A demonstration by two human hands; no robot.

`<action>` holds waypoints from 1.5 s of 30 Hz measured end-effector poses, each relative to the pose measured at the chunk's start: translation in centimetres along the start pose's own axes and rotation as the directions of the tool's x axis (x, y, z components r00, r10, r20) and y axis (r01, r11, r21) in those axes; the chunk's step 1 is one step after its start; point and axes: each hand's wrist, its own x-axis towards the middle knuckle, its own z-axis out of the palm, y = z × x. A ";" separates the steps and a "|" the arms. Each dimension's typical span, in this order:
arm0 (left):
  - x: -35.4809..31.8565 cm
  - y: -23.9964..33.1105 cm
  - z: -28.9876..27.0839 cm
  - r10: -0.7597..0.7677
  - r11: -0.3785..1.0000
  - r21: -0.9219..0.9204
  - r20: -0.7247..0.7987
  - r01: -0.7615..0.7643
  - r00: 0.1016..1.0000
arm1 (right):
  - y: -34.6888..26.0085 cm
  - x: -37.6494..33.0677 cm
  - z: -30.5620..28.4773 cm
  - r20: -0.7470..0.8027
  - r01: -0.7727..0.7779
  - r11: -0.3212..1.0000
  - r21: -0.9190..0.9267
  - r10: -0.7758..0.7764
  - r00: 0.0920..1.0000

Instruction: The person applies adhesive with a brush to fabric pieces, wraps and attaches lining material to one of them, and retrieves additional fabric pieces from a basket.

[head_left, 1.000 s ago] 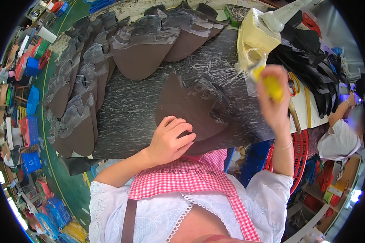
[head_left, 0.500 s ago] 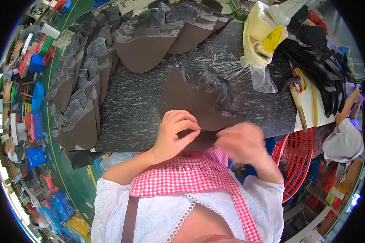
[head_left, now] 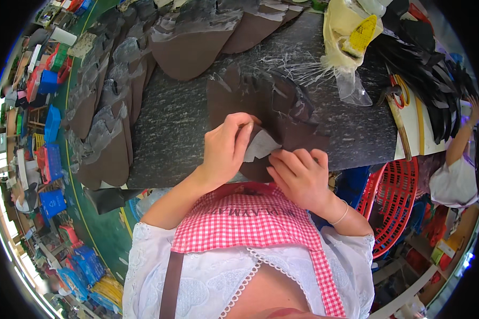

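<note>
Brown cut pieces (head_left: 112, 159) line the left and far edges of the dark bench (head_left: 170, 127); a yellow bag (head_left: 348, 32) lies far right. The brown piece (head_left: 271, 101) lies near-centre, long axis near to far. Left hand (head_left: 226, 149) pinches its pale lining (head_left: 261, 146); right hand (head_left: 300, 178) presses the near edge with fingers curled.

Lower edge of the dark brown leather piece (head_left: 261, 101) is hidden beneath the left hand (head_left: 226, 151) and right hand (head_left: 300, 178). Coloured crates (head_left: 50, 125) at left frame rim blur indistinctly.
</note>
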 end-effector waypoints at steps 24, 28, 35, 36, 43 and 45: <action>1.1 0.3 0.3 0.016 0.991 0.137 -0.007 -0.015 1.000 | -0.1 3.9 3.0 -0.113 -0.213 0.977 -0.018 0.210 0.971; 1.2 0.2 0.3 -0.004 0.990 0.139 -0.034 0.009 0.999 | -0.2 4.0 3.2 -0.136 -0.223 0.975 -0.003 0.220 0.966; 1.0 -0.2 -0.1 -0.087 0.985 0.148 0.012 0.085 0.996 | 0.0 4.6 3.4 -0.060 -0.255 0.966 0.048 0.257 0.964; 0.8 -0.4 0.2 -0.036 0.992 0.122 -0.029 0.040 0.999 | 0.0 4.8 3.4 -0.051 -0.269 0.960 0.078 0.273 0.961; 0.8 -0.3 0.1 -0.008 0.998 0.067 -0.052 0.012 0.999 | 0.7 5.5 4.1 -0.027 -0.250 0.963 0.101 0.254 0.967; 0.8 -0.3 0.0 -0.005 0.997 0.078 -0.053 0.009 0.999 | 0.9 5.6 4.7 -0.048 -0.230 0.969 0.094 0.235 0.971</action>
